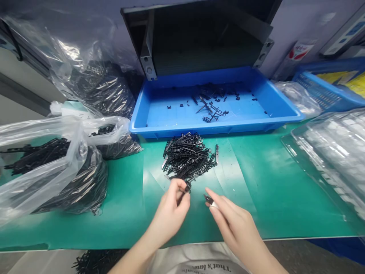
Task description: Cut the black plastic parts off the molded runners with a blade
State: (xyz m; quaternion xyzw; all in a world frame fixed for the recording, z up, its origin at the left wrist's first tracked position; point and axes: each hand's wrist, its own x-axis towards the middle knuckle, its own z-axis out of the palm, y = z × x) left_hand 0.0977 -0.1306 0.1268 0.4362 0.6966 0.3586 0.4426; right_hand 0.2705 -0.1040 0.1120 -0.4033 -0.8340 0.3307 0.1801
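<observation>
My left hand pinches a small black plastic part between thumb and fingertips, just in front of a heap of black plastic strips with rows of round holes. A short way to the right, my right hand is closed on another small black piece. Something white shows by its fingertips, too small to name. The two hands are apart, both over the green mat. One loose black strip lies at the heap's right edge.
Behind the heap stands a blue tray with scattered black scraps. Clear bags of black parts crowd the left. Stacked clear plastic trays sit at right, with a blue basket behind them. A dark metal shelf overhangs the tray.
</observation>
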